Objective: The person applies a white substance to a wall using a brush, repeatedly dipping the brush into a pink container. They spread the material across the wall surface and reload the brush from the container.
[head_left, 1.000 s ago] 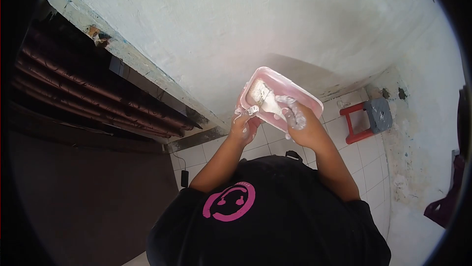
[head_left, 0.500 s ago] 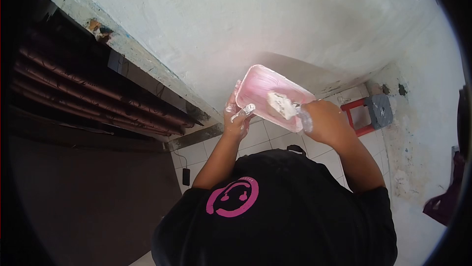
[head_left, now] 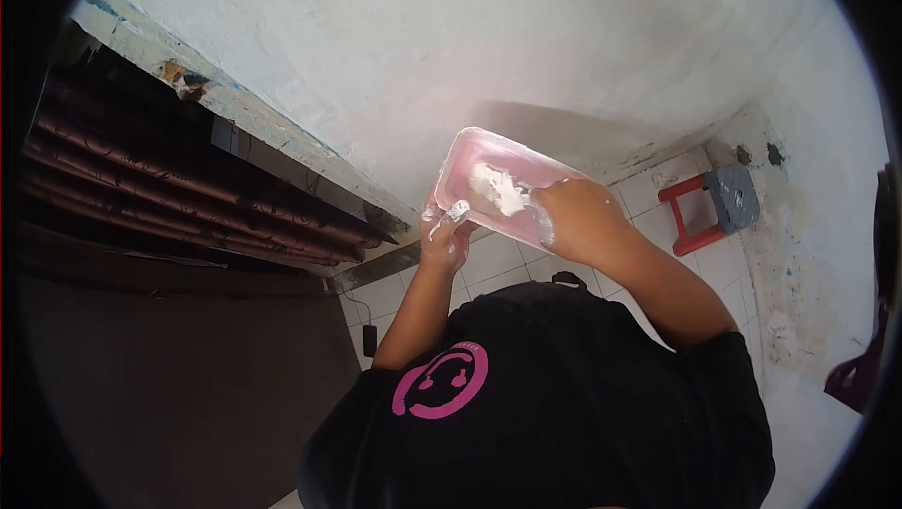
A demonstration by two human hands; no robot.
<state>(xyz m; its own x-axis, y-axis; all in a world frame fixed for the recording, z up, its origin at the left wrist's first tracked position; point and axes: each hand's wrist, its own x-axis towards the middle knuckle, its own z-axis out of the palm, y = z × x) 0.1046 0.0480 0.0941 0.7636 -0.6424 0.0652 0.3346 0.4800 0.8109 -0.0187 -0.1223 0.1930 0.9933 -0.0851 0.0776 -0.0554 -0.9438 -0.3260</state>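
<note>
A pink tray (head_left: 538, 154) with a pale rim is tilted in front of the wall. My left hand (head_left: 445, 234), smeared with white paste, grips its left end, the thumb over the near edge and the other fingers underneath. Inside the tray lies a lump of white paste (head_left: 500, 189), seemingly on a tool whose shape I cannot make out. My right hand (head_left: 583, 219) is closed at the right part of the tray, beside the paste; its fingertips are hidden, and white smears show on it.
A pale plastered wall (head_left: 395, 39) rises ahead. On the tiled floor at right stands a red and grey stool (head_left: 733, 201). Dark red curtains (head_left: 188, 189) hang at left, below a rough ledge. A black phone-like object (head_left: 369, 341) lies on the floor.
My right hand and the white paste have moved left, further into the tray. The tray and my left hand have shifted slightly left.
</note>
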